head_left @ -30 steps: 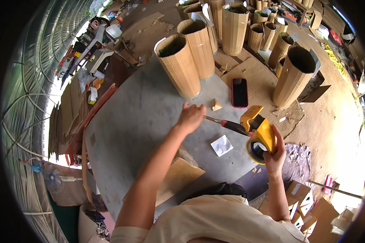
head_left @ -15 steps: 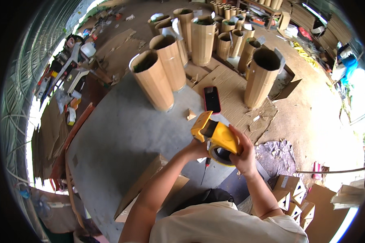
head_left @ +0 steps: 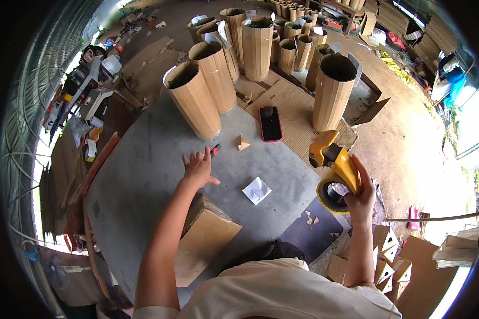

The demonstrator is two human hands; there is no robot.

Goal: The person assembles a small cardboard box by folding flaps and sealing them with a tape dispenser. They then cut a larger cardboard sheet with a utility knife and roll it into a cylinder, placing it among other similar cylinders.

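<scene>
- At centre-right, our right hand (head_left: 362,198) wraps its fingers (head_left: 362,167) round a yellow tape dispenser (head_left: 347,169): likely stiff, light, best gripped by its body.
- Centre-left, our left hand (head_left: 198,170) spreads, seemingly empty, near a red-and-black tool (head_left: 215,150).

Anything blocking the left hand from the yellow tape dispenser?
Nothing visible blocks the left hand from the yellow tape dispenser in the right hand; the white paper square roughly between them lies flat on the grey table.
</scene>
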